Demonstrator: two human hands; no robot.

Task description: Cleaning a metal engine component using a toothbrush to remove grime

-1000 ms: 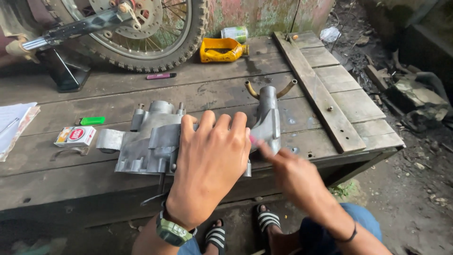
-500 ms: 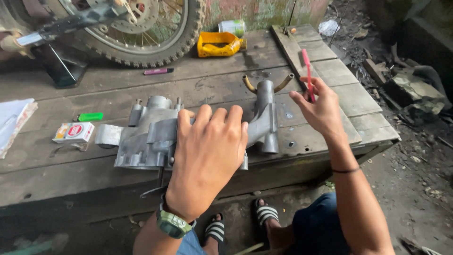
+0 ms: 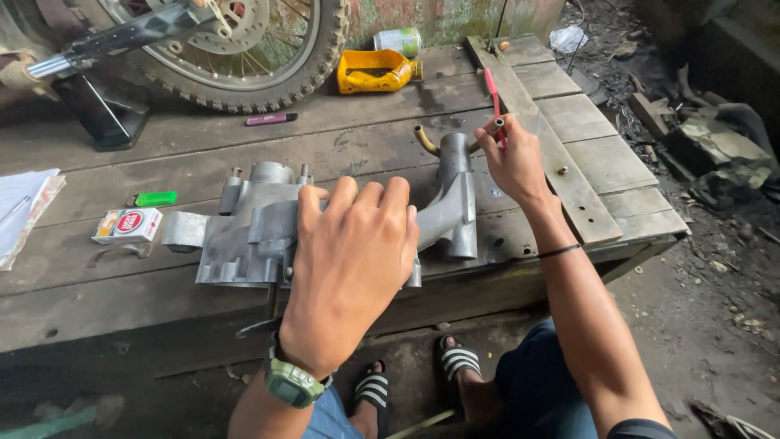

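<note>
A grey cast-metal engine casing (image 3: 252, 232) lies on a weathered wooden bench (image 3: 122, 301). My left hand (image 3: 349, 260), with a green watch at the wrist, presses flat on top of the casing. A metal pipe-shaped part (image 3: 453, 203) stands at its right end, with two brass-coloured tubes at its top. My right hand (image 3: 512, 158) holds a red toothbrush (image 3: 493, 93) upright beside those tubes, bristles up.
A motorcycle wheel (image 3: 236, 49) stands at the back left. A cut yellow bottle (image 3: 378, 71), a can (image 3: 398, 39), a pink lighter (image 3: 270, 119), a green lighter (image 3: 154, 197), a small carton (image 3: 126, 225) and papers (image 3: 20, 207) lie on the bench. Rubble covers the ground on the right.
My right hand rose from the bench front with the red toothbrush, swung out to the right, and now has come back in beside the brass tubes. My left hand stayed on the casing.
</note>
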